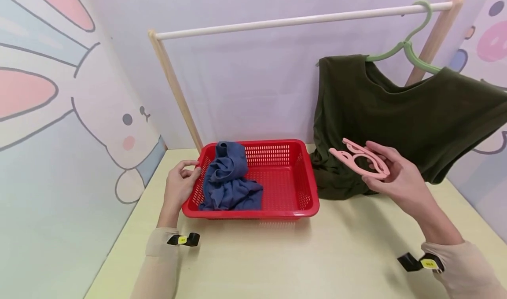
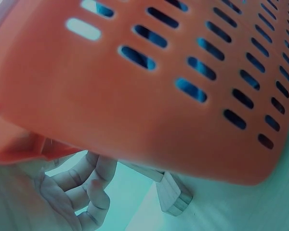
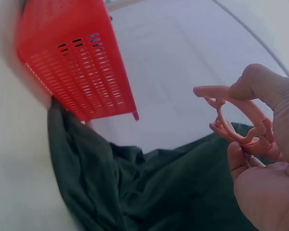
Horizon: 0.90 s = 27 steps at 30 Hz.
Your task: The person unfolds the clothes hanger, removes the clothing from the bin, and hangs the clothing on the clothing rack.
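Note:
My right hand (image 1: 400, 180) holds a pink folding hanger (image 1: 366, 163), its arms folded together, between thumb and fingers. In the right wrist view the hanger (image 3: 245, 113) points away from the palm. At the basket's left rim, my left hand (image 1: 180, 182) pinches the edge with thumb and curled fingers; the left wrist view shows the fingers (image 2: 82, 180) beneath the rim, partly hidden by it. Crumpled blue cloth (image 1: 233, 180) lies in the left half of the red basket (image 1: 253, 213). A dark green sleeveless top (image 1: 380, 114) hangs behind my right hand on a green hanger (image 1: 420, 61).
A white rail (image 1: 277, 23) on wooden posts (image 1: 174, 83) spans the back, with the green hanger hooked near its right end. The top's lower part reaches the pale table (image 1: 253, 259) beside the basket. Walls with cartoon animals (image 1: 115, 114) stand on both sides.

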Each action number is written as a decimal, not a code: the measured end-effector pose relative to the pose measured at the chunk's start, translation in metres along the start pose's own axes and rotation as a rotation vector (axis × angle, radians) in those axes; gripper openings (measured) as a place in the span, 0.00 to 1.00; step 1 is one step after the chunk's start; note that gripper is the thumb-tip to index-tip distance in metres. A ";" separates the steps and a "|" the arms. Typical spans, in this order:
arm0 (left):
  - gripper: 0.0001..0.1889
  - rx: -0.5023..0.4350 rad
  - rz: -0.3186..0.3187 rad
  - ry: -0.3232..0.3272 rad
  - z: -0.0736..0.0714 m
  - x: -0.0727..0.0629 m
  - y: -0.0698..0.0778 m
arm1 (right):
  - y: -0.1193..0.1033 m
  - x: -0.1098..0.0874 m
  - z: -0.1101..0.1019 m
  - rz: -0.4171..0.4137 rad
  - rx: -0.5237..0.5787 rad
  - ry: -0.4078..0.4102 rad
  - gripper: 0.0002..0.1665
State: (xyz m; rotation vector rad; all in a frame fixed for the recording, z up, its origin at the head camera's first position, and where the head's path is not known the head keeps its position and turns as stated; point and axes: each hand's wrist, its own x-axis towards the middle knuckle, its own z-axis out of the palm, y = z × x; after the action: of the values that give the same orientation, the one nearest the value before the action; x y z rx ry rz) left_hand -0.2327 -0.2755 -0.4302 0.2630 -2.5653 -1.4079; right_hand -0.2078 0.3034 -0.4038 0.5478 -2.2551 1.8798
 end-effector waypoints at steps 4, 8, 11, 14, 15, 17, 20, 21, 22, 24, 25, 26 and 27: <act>0.19 0.007 0.006 0.017 0.000 0.000 0.000 | -0.011 0.015 0.013 -0.044 -0.063 0.008 0.53; 0.19 0.005 0.012 0.013 0.001 -0.001 0.000 | -0.023 0.028 0.024 -0.079 -0.025 0.017 0.53; 0.19 0.006 0.005 0.010 0.003 -0.001 -0.001 | -0.032 0.037 0.031 -0.118 0.039 0.014 0.53; 0.19 0.006 -0.001 0.013 0.003 -0.001 -0.001 | -0.040 0.045 0.037 -0.166 0.112 0.011 0.52; 0.19 0.008 -0.003 0.014 0.004 -0.001 0.000 | -0.042 0.048 0.040 -0.182 0.123 0.013 0.52; 0.19 0.009 -0.008 0.012 0.004 -0.002 0.000 | -0.046 0.052 0.044 -0.208 0.147 0.020 0.52; 0.20 0.010 -0.012 0.006 0.005 -0.002 0.001 | -0.050 0.056 0.051 -0.230 0.140 0.035 0.52; 0.20 0.009 -0.013 0.004 0.005 -0.002 0.001 | -0.051 0.057 0.053 -0.231 0.136 0.038 0.52; 0.20 0.008 -0.013 0.004 0.005 -0.002 0.001 | -0.052 0.058 0.055 -0.231 0.130 0.038 0.53; 0.20 0.006 -0.009 0.007 0.005 -0.001 0.000 | -0.052 0.059 0.057 -0.226 0.118 0.037 0.53; 0.19 0.006 -0.006 0.010 0.005 -0.001 0.000 | -0.052 0.059 0.057 -0.223 0.118 0.037 0.53; 0.19 0.005 -0.003 0.012 0.004 -0.001 0.000 | -0.051 0.059 0.057 -0.221 0.118 0.038 0.53; 0.19 0.005 -0.002 0.013 0.004 -0.001 0.000 | -0.050 0.059 0.057 -0.219 0.118 0.042 0.53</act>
State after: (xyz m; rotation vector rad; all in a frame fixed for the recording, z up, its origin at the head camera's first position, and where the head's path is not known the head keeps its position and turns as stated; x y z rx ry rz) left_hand -0.2331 -0.2720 -0.4324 0.2748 -2.5590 -1.3962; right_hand -0.2368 0.2302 -0.3486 0.7324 -1.9768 1.9024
